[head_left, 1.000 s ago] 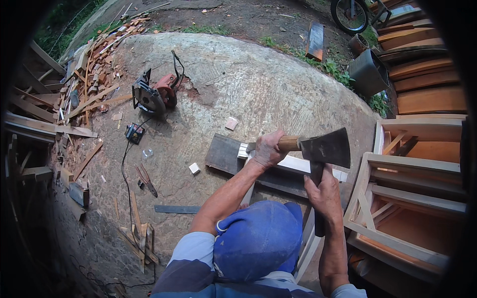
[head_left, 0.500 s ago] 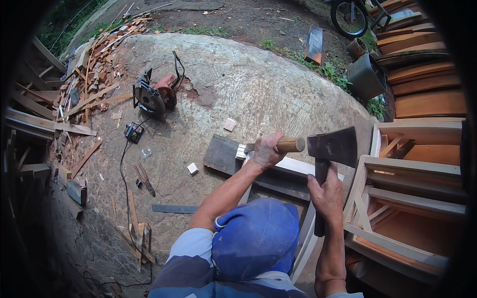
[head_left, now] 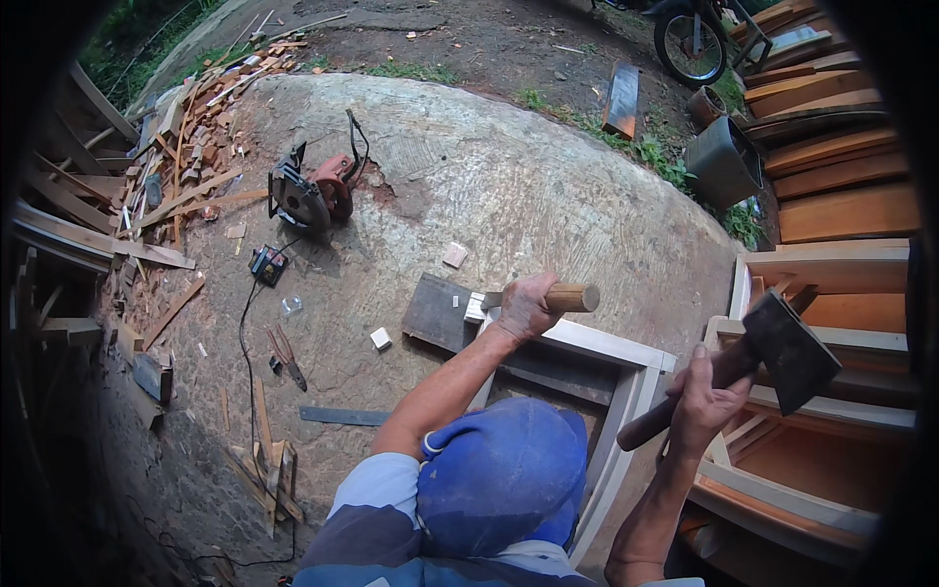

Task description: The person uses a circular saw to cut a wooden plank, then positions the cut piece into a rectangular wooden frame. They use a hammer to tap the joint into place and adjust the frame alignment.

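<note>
- Head view, change: the hatchet (head_left: 782, 352) has been swung away from the chisel (head_left: 548, 297). Half a second ago its head stood just beside the chisel's butt; it is now held well apart, at 4 o'clock from it, over the wooden frames (head_left: 831, 342).
- The chisel has been kept in nearly the same place, its wooden handle pointing to 3 o'clock and its blade end hidden behind the fist, over the white frame (head_left: 606, 344).
- The camera has shifted slightly; the circular saw (head_left: 311, 192) is seen lying on the concrete slab (head_left: 489, 166) as before.
- Left hand (head_left: 523, 305): clenched around the chisel handle, forearm reaching up toward 1 o'clock from the blue cap (head_left: 499, 472).
- Right hand (head_left: 706, 399): closed around the dark hatchet handle near the head, which is tilted toward 2 o'clock, the handle's end pointing to 8 o'clock; the forearm rises from the lower edge.
- A dark board (head_left: 435, 313) is seen at 9 o'clock of the left hand, partly beneath the white frame.
</note>
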Motion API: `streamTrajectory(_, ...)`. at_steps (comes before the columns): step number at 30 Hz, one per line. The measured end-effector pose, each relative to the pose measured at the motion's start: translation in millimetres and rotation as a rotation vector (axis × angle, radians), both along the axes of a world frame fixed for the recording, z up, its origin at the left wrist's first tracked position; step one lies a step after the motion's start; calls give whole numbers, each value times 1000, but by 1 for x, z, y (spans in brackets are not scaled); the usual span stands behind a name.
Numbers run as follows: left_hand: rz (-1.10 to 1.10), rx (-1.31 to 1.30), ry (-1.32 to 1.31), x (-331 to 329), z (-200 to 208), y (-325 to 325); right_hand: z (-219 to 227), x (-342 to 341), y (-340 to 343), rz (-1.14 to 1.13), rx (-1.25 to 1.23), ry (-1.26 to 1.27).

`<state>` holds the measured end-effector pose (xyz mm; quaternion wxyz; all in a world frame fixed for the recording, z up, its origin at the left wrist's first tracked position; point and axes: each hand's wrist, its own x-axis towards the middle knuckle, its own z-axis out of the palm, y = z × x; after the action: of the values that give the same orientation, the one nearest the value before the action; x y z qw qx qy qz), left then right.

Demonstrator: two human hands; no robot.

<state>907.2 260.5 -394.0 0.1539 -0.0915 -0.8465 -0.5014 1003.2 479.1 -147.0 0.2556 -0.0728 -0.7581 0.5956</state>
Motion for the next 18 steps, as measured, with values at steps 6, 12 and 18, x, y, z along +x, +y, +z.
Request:
streamTrajectory(6, -56, 13, 5, 4, 7, -9, -21, 7, -12, 394, 608, -367)
streamTrajectory(12, -39, 0, 15, 3, 0, -9, 71, -16, 30, -153, -74, 478)
streamTrajectory(18, -35, 42, 23, 2, 4, -11, -47, -5, -20, 247, 314, -425)
